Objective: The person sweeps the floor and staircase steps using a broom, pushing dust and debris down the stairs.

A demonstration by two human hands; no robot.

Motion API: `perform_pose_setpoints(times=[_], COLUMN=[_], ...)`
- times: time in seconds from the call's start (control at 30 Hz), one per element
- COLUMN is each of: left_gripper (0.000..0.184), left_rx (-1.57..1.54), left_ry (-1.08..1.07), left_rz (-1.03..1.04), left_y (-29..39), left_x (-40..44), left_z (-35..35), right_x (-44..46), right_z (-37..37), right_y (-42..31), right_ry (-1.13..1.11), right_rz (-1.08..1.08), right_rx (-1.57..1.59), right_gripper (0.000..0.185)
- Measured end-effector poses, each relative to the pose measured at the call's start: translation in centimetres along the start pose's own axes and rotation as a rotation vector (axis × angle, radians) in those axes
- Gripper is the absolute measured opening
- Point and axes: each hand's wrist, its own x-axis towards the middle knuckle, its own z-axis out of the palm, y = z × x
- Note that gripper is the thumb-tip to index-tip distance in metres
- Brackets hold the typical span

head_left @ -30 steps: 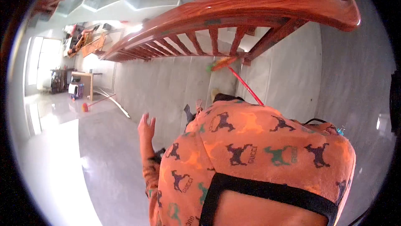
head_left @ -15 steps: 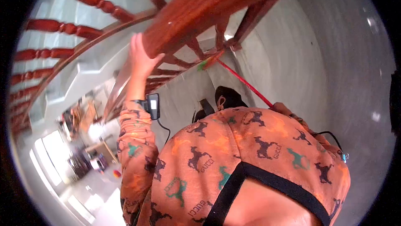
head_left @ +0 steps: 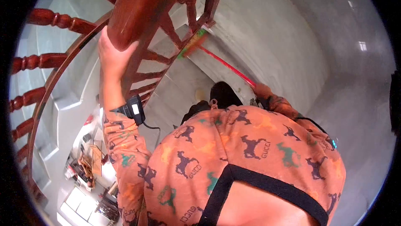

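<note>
My left grip (head_left: 115, 54) cups the glossy red-brown wooden handrail (head_left: 142, 17) and my right grip (head_left: 262, 90) wraps the red-handled, green-and-orange-bristled broom (head_left: 221, 61), whose head (head_left: 193, 44), at the grey step's (head_left: 181, 84) edge beside turned red-brown balusters (head_left: 158, 57), I would work in short, flat strokes.

Left of the left hand (head_left: 112, 52): turned red-brown balusters (head_left: 50, 61) along a curved base rail (head_left: 44, 96), with pale steps (head_left: 70, 86) beside it. Below that hand, far off: a wooden piece of furniture (head_left: 96, 159), details too small to tell, and a bright paned window (head_left: 79, 203). Well right of the right hand (head_left: 262, 91): a small bright patch (head_left: 362, 46) on smooth grey.
</note>
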Motion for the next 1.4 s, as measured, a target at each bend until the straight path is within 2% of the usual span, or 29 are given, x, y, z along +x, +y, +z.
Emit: perform_pose_setpoints(times=[0.07, 0.1, 0.23, 0.33, 0.43, 0.57, 0.6, 0.67, 0.7, 0.73, 0.8, 0.9, 1.0, 1.1, 1.17, 1.2, 1.23, 1.27, 1.3, 1.33, 1.4], left_gripper=[0.084, 0.085, 0.083, 0.082, 0.082, 0.082, 0.082, 0.082, 0.081, 0.081, 0.08, 0.077, 0.075, 0.074, 0.073, 0.072, 0.072, 0.072, 0.074, 0.075, 0.074], left_rx=[0.001, 0.036, 0.059, 0.026, 0.058, 0.068, 0.083, 0.114, 0.103, 0.112, 0.031, -0.01, 0.011, -0.059, -0.18, -0.234, -0.204, -0.17, -0.219, -0.148, -0.15], left_ry=[-0.023, -0.013, 0.027, 0.073, 0.1, 0.108, 0.107, 0.071, 0.073, 0.076, 0.032, 0.004, -0.011, -0.063, -0.081, -0.126, -0.114, -0.101, -0.1, -0.077, -0.05], left_rz=[-0.016, -0.012, -0.006, 0.019, 0.02, 0.032, 0.035, 0.0, 0.011, 0.015, 0.012, 0.049, 0.04, 0.042, 0.044, 0.015, 0.005, 0.015, 0.026, 0.033, 0.073], left_y=[0.0, -0.2, -0.1, -0.5, -0.5, -0.9, -0.9, -0.6, -0.6, -0.5, -0.4, -0.9, -1.3, -2.6, -4.8, -5.6, -7.6, -8.3, -8.7, -9.1, -9.3], left_x=[0.1, 0.0, 0.0, 0.1, 0.0, -0.1, -0.1, -0.1, -0.1, -0.2, -0.3, -0.3, -0.4, -1.3, -2.1, -2.6, -0.8, -1.0, -0.9, -0.6, -0.6], left_z=[0.1, 0.2, 0.8, 1.1, 1.3, 1.6, 1.5, 1.4, 1.4, 1.2, 1.2, 1.7, 2.3, 2.2, 2.5, 2.3, 2.3, 2.1, 2.0, 1.8, 1.5], right_x=[-3.2, -5.5, -16.6, -23.9, -27.2, -22.1, -19.1, -12.0, -7.8, -4.7, -1.2, 0.4, -0.6, -4.2, -7.8, -10.1, -11.5, -14.3, -17.4, -21.5, -29.1], right_z=[3.5, 4.6, 6.5, 5.7, 4.6, 3.1, 2.7, 2.0, 3.1, 2.8, 1.6, 3.2, 6.0, 10.9, 15.2, 16.8, 15.4, 17.7, 22.7, 23.2, 26.4], right_y=[3.0, 3.7, 5.4, 5.1, 4.0, 1.1, -0.4, -3.6, -4.0, -5.7, -9.4, -9.6, -6.3, -2.0, 0.8, 2.3, 3.4, 4.9, 8.5, 8.2, 7.2], right_ry=[-0.042, -0.075, -0.15, -0.131, -0.093, -0.058, -0.052, 0.056, 0.081, 0.064, 0.087, 0.156, 0.065, -0.021, 0.043, -0.02, -0.094, -0.038, 0.001, -0.088, -0.058], right_rz=[-0.138, -0.094, 0.335, 0.543, 0.648, 0.588, 0.52, 0.175, 0.11, 0.117, 0.229, 0.226, 0.247, 0.283, 0.333, 0.422, 0.508, 0.562, 0.543, 0.608, 0.718], right_rx=[0.121, 0.16, 0.217, 0.237, 0.234, 0.198, 0.181, 0.09, 0.108, 0.033, 0.134, 0.115, 0.19, 0.26, 0.327, 0.366, 0.382, 0.271, 0.336, 0.353, 0.331], right_gripper=[0.033, 0.032, 0.028, 0.027, 0.028, 0.032, 0.034, 0.039, 0.04, 0.045, 0.047, 0.048, 0.049, 0.051, 0.053, 0.053, 0.053, 0.053, 0.055, 0.057, 0.059])
